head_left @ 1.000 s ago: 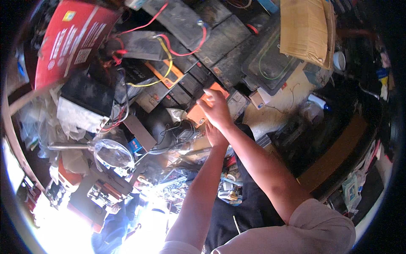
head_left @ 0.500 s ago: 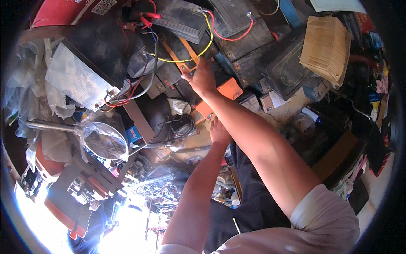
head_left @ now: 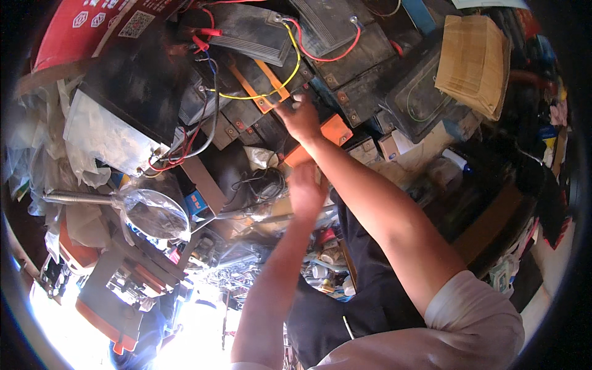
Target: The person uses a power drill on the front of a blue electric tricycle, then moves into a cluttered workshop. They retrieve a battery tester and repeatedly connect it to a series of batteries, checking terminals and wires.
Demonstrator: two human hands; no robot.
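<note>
My right hand reaches across the pile of batteries. Its visible fingers are apart, with the fingertips close to the near end of an orange-edged battery; I cannot make out whether they touch it. Below and to the right of that hand sits a battery with an orange top, partly covered by my right wrist. At this battery's near left edge is my left hand, blurred by motion, its fingers hidden. A yellow wire curves over the far battery, just beyond my right hand.
Large dark batteries with red leads fill the back. A cardboard box stands at right. On the left are a white-sided black battery and a plastic-wrapped racket-shaped thing. Tangled black cable lies left of my left hand.
My left hand has moved up and slightly left to the orange-topped battery's edge. My right hand has shifted slightly down and right, its fingers changing position. The whole view has shifted a little.
</note>
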